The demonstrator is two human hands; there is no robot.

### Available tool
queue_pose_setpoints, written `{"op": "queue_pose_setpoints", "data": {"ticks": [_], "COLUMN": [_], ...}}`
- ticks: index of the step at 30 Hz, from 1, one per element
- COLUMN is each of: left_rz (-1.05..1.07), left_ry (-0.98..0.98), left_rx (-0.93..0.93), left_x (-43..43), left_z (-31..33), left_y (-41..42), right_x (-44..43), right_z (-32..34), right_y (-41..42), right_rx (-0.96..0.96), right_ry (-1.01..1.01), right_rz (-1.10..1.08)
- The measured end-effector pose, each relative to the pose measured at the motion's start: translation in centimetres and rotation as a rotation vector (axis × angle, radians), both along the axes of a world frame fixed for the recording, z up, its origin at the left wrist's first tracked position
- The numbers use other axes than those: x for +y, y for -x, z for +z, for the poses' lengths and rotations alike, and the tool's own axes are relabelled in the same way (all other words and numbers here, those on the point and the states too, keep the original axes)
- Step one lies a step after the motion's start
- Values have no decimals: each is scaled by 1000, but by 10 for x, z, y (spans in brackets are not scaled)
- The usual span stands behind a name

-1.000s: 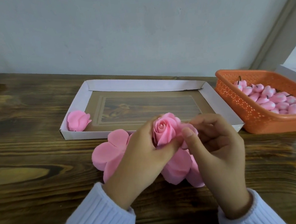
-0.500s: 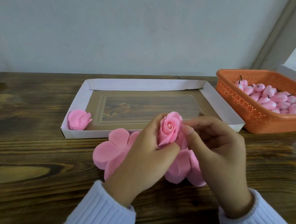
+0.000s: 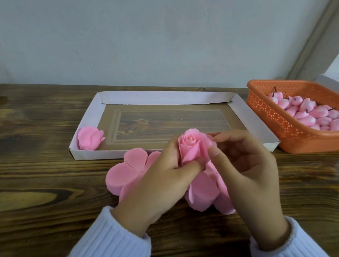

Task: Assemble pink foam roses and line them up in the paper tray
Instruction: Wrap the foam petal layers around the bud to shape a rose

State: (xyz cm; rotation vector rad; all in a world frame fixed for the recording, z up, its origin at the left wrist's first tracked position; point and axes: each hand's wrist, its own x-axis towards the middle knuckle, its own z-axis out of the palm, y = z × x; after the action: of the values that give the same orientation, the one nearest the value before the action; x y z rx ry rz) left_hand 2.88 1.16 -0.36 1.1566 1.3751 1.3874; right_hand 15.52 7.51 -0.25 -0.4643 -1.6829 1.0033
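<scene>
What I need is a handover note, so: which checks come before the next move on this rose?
1. Hold on rose: left grip and right grip both hold it: ok.
2. Lower petals folded up: they hang open: not ok.
3. Room in tray: only the other rose, in its near left corner: ok.
4. Flat petals beside left grip, within reach: ok.
5. Buds in basket: plenty: ok.
6. Rose's base: hidden by the grips: cannot tell.
</scene>
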Motion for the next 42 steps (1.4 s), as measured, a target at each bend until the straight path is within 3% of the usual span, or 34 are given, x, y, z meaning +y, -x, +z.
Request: {"op": "queue_pose_setpoints", "data": {"ticks": [8, 14, 17, 20, 24, 26, 29, 32, 38, 42], "left_rz": [-6, 3, 33, 58, 171, 229, 284, 301, 335, 300], "left_ry": [-60, -20, -15, -71, -151, -167, -185, -189, -148, -72], "left_rx": [91, 29, -66, -275, -580, -647, -591, -575, -235, -171], "left_x": [-2, -1, 0, 1, 3, 4, 5, 6, 5, 5], "left_z": [6, 4, 2, 4, 8, 8, 8, 7, -2, -5], "left_y": [6, 7, 7, 2, -1, -1, 0, -1, -5, -5], "right_x": [2, 2, 2, 5, 7, 6, 4, 4, -3, -3], "right_z": [1, -1, 0, -2, -4, -5, -7, -8, -4, -4], "right_y": [-1, -2, 0, -1, 0, 0, 0, 0, 2, 1], "right_rx": [-66, -100, -78, -54, -191, -299, -458, -396, -323, -286], "right_ry": [-49, -66, -11, 124, 127, 59, -89, -126, -339, -371], "right_rz": [-30, -5, 23, 45, 52, 22, -51, -96, -208, -241]}}
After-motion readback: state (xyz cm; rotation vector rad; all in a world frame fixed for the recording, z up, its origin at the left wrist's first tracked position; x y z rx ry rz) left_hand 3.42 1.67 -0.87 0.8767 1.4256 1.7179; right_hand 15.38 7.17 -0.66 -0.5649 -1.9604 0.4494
